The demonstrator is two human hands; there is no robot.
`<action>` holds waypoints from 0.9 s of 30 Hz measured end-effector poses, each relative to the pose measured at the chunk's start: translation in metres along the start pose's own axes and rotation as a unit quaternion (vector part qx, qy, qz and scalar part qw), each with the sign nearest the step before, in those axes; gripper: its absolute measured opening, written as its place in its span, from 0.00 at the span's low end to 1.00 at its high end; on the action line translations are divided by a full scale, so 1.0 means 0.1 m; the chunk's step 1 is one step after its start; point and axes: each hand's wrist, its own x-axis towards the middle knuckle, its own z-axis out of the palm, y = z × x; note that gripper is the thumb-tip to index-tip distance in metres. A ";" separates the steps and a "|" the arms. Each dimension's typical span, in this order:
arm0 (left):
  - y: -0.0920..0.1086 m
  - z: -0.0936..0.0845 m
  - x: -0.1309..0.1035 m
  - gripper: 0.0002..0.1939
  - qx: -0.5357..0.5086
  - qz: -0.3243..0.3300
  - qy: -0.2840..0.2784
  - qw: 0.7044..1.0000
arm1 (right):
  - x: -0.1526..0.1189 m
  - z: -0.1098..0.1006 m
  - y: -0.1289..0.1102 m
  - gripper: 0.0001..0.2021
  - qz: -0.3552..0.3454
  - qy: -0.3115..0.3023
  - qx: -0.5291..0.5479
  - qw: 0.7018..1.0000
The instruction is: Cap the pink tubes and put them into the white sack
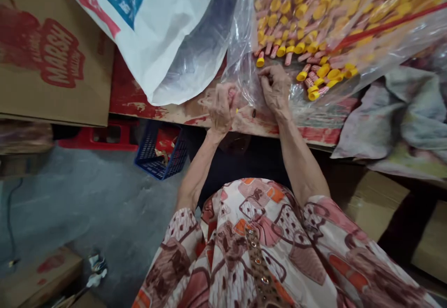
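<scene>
My left hand (222,107) is closed above the table's front edge, a little blurred. Pinkish small pieces (232,94) show between its fingers, with a speck of yellow below. To its right, my right hand (277,88) rests on the clear plastic bag (244,72), fingers curled in; what they hold, if anything, is hidden. Just beyond it lies a heap of small pink tubes with yellow caps (307,42), some loose at the near edge. A white printed sack (181,56) with its mouth towards me lies left of the bag.
A cardboard box (52,56) stands at the left on the worn red table (129,89). Grey stained cloths (384,117) hang over the right edge. Below are a blue plastic basket (160,159), a red stool (101,138) and another carton (45,270) on the floor.
</scene>
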 end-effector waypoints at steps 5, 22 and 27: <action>0.03 0.05 -0.05 0.10 0.004 0.033 -0.056 0.998 | -0.01 -0.05 -0.05 0.10 0.011 -0.003 0.000 1.000; 0.12 -0.37 -0.74 0.12 -0.097 -0.048 -0.001 0.994 | 0.35 -0.02 -0.25 0.11 -0.018 0.013 -0.215 0.976; 0.12 -0.24 -0.43 0.08 -0.059 -0.037 0.008 0.998 | 0.39 0.06 -0.28 0.09 -0.040 -0.006 -0.262 0.964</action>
